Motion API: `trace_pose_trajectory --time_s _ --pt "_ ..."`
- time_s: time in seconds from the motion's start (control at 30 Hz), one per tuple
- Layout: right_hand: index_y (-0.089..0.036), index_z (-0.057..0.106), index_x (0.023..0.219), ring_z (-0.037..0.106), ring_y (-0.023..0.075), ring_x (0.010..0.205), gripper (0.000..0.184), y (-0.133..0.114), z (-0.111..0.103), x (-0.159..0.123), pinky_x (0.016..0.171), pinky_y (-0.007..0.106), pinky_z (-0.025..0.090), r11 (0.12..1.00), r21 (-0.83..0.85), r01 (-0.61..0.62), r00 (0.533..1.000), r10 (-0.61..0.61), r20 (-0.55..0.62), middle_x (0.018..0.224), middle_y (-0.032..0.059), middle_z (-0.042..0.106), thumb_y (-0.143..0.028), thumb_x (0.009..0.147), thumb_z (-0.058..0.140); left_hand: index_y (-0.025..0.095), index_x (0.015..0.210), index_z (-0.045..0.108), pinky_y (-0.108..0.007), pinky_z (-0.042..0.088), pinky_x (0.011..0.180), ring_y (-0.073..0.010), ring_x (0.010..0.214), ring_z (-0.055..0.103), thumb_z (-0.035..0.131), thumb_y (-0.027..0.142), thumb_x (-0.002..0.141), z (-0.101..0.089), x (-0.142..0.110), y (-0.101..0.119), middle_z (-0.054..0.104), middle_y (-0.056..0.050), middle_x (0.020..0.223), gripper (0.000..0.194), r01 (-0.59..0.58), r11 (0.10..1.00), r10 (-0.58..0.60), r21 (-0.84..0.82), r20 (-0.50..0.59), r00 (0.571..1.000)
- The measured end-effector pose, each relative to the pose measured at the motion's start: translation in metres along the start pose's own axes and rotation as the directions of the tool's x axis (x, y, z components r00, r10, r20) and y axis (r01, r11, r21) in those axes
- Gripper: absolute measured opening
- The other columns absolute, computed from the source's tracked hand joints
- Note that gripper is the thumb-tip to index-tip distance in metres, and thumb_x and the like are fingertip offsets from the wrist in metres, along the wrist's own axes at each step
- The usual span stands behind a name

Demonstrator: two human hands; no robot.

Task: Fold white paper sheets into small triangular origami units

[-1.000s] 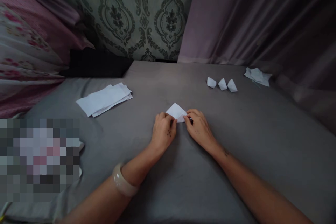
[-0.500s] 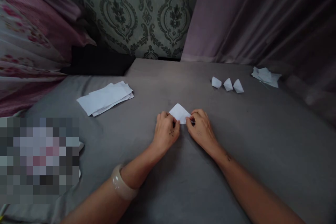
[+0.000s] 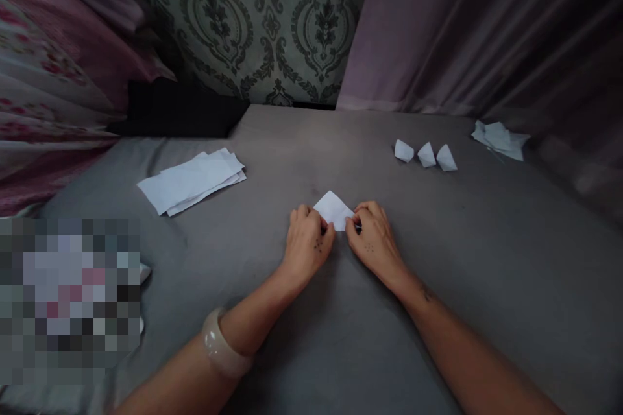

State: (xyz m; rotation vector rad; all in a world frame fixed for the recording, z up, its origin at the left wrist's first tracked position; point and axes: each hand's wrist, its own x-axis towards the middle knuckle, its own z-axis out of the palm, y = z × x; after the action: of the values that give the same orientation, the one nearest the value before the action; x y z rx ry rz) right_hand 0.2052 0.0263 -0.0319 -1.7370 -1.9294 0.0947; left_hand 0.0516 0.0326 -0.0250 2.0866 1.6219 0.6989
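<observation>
A small folded piece of white paper [image 3: 333, 211] lies on the grey cloth in front of me, its pointed corner facing away. My left hand [image 3: 310, 237] pinches its left side between thumb and fingers. On the opposite side, my right hand [image 3: 372, 237] grips the right corner, also with thumb and fingers closed. Both hands hide the side corners and part of the near edge. A pale bangle [image 3: 224, 345] circles my left forearm.
Several white paper strips [image 3: 195, 181] lie in a pile at the left. Three folded paper shapes [image 3: 427, 155] stand in a row at the back right, with more paper pieces [image 3: 501, 139] farther right. Black cloth [image 3: 180, 110] lies at the back left; a blurred-out patch covers the lower left.
Both hands keep their hold on the folded paper, with hardly any movement. The view has shifted very slightly.
</observation>
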Motion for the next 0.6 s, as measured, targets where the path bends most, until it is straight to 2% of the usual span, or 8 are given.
trace_pose_trajectory --time_s 0.3,0.47,0.6 --pt "-0.017 0.057 0.078 0.051 0.0254 0.087 0.017 -0.002 -0.002 -0.002 0.079 0.040 0.046 0.999 -0.034 -0.018 0.999 0.019 0.026 0.092 0.0131 0.057 -0.024 0.088 0.045 0.017 0.088 0.051 -0.038 0.041 0.079 -0.0221 0.088 0.046 0.044 0.020 0.090 -0.001 -0.002 -0.003 0.052 -0.009 0.093 0.008 -0.048 0.999 0.048 0.011 0.008 0.999" --pt "-0.018 0.057 0.078 0.051 0.0253 0.084 0.020 -0.001 -0.005 -0.005 0.075 0.040 0.045 0.991 -0.134 0.006 1.000 -0.002 0.030 0.092 0.0127 0.056 -0.029 0.090 0.046 0.017 0.091 0.052 -0.036 0.039 0.079 -0.0208 0.083 0.046 0.038 0.017 0.091 -0.007 -0.003 0.000 0.054 -0.007 0.090 0.014 -0.106 0.994 0.104 0.035 0.071 0.992" --pt "-0.018 0.058 0.082 0.050 0.0253 0.082 0.024 0.001 -0.007 -0.007 0.071 0.039 0.045 0.983 -0.184 -0.007 0.999 0.016 0.049 0.093 0.0130 0.056 -0.035 0.092 0.044 0.023 0.108 0.057 -0.035 0.037 0.075 -0.0216 0.085 0.046 0.036 0.018 0.093 -0.012 -0.003 0.002 0.058 -0.007 0.099 0.026 -0.147 0.986 0.137 0.075 0.125 0.983"
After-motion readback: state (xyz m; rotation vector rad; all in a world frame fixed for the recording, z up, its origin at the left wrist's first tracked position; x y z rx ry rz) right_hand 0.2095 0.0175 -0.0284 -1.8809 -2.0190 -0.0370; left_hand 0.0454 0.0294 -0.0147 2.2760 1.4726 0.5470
